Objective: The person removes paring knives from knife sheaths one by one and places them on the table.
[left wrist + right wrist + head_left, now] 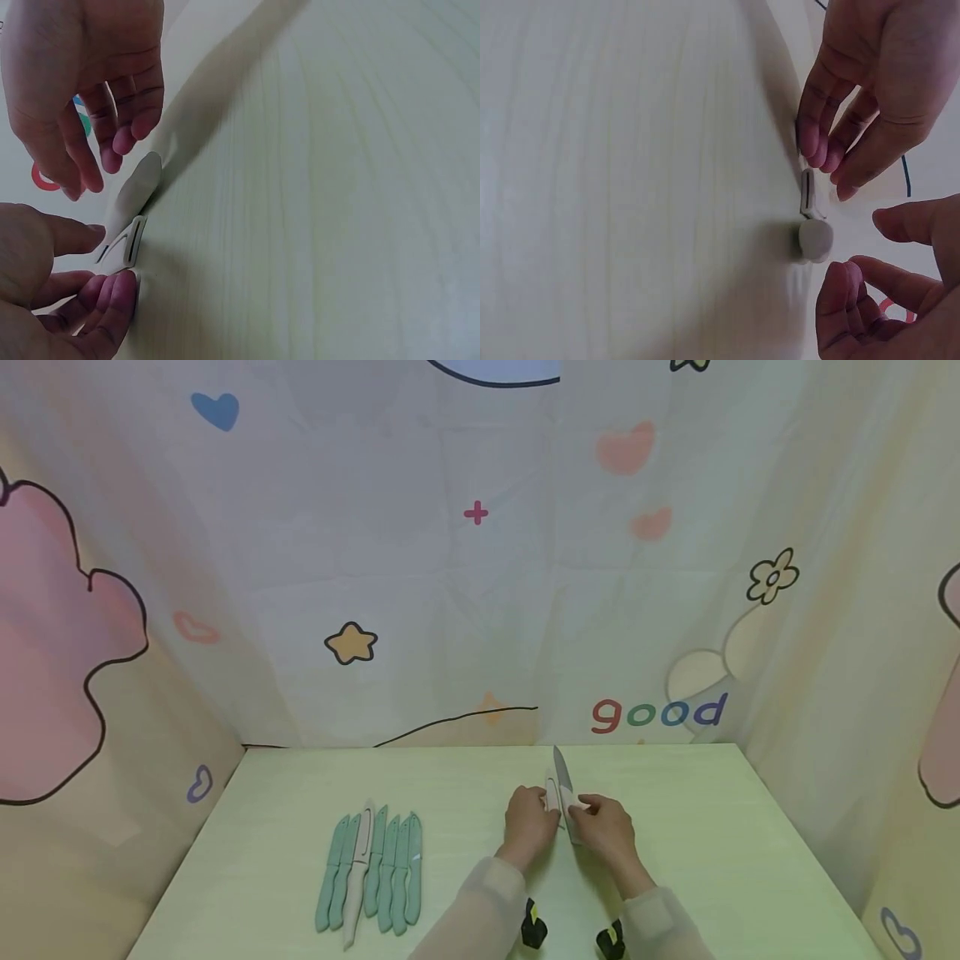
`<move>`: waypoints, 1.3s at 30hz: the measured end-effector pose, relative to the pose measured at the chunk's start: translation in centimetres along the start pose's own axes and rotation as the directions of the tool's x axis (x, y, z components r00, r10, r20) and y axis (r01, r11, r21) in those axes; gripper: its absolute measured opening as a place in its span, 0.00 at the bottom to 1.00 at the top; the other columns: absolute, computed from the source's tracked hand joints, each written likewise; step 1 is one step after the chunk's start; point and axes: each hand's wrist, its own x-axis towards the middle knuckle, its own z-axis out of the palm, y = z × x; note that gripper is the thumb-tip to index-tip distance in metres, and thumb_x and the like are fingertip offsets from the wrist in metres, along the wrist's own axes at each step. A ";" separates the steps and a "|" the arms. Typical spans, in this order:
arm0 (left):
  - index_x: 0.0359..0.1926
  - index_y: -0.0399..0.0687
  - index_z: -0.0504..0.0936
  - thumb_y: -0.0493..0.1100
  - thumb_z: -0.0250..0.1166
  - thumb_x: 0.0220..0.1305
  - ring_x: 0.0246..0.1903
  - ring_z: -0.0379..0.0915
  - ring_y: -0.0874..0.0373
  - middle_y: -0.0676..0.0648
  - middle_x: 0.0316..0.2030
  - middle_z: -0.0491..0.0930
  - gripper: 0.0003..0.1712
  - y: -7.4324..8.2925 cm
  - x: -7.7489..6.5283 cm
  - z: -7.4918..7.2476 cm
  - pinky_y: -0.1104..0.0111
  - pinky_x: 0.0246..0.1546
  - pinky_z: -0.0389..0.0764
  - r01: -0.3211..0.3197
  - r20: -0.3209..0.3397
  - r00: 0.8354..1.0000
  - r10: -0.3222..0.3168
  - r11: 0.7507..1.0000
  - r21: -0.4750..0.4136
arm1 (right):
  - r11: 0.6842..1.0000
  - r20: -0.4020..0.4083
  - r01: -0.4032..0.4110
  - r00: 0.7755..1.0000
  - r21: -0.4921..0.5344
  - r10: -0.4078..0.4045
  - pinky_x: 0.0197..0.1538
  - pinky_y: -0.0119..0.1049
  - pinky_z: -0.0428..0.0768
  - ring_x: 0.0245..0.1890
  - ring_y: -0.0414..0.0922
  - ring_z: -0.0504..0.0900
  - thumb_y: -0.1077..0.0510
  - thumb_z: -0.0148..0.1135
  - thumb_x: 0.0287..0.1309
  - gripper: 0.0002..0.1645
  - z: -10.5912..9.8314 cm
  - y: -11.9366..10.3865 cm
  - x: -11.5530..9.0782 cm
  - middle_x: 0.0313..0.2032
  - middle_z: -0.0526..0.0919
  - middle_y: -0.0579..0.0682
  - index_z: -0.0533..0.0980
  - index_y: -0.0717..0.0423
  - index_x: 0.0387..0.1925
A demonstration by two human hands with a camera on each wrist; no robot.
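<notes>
Clock positions are read from the table centre in the head view. The white-handled knife (pixel 567 795) is at 2 o'clock on the table (pixel 712 860), its bare blade (pixel 562 768) pointing to 12 o'clock; the white sheath (pixel 552 792) lies alongside. The left hand (pixel 527 821) has its fingertips at the sheath; whether they pinch it cannot be told. The right hand (pixel 606 828), beside the handle, has thumb and fingers parted with nothing between them. Caution: a sideways slip of the knife could bring the exposed blade against the left fingertips, because they sit just beside it. Pushing with blade and sheath slot misaligned could deflect the tip. Six mint-green knives (pixel 387 872) and a white sheathed knife (pixel 356 870) lie at 9 o'clock. No brand is legible; the backdrop (pixel 480 610) reads "good" at 2 o'clock.
</notes>
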 end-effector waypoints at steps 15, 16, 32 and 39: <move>0.48 0.38 0.82 0.40 0.70 0.55 0.31 0.71 0.58 0.46 0.33 0.76 0.19 -0.8 -2.2 -1.8 0.68 0.28 0.77 -0.082 -0.060 0.995 0.078 0.994 -0.072 | 0.988 -0.044 0.089 0.995 0.129 -0.084 0.25 0.33 0.71 0.26 0.43 0.73 0.54 0.66 0.58 0.18 1.2 -1.8 -3.6 0.32 0.79 0.52 0.81 0.57 0.49; 0.48 0.38 0.83 0.40 0.70 0.54 0.32 0.71 0.58 0.47 0.33 0.76 0.19 -0.7 -2.5 -2.0 0.68 0.28 0.77 -0.083 -0.062 0.995 0.078 0.993 -0.083 | 0.986 -0.043 0.088 0.996 0.141 -0.082 0.25 0.33 0.72 0.26 0.43 0.74 0.55 0.66 0.57 0.18 1.3 -2.0 -3.9 0.32 0.79 0.52 0.81 0.57 0.49; 0.51 0.37 0.81 0.38 0.67 0.56 0.33 0.76 0.62 0.47 0.36 0.77 0.20 -3.0 -7.1 -6.4 0.70 0.30 0.83 -0.079 -0.017 0.997 0.077 0.980 -0.181 | 0.898 0.136 -0.001 0.989 0.440 -0.065 0.23 0.36 0.83 0.26 0.51 0.79 0.56 0.66 0.58 0.18 3.1 -3.8 -8.1 0.32 0.79 0.54 0.80 0.58 0.49; 0.51 0.38 0.81 0.42 0.69 0.56 0.33 0.76 0.62 0.47 0.36 0.77 0.22 -4.1 -8.7 -7.8 0.70 0.30 0.83 -0.065 0.003 0.998 0.066 0.986 -0.154 | 0.864 0.240 -0.047 0.967 0.501 -0.087 0.28 0.42 0.86 0.28 0.51 0.81 0.56 0.65 0.58 0.21 3.9 -4.0 -9.3 0.33 0.80 0.55 0.79 0.62 0.52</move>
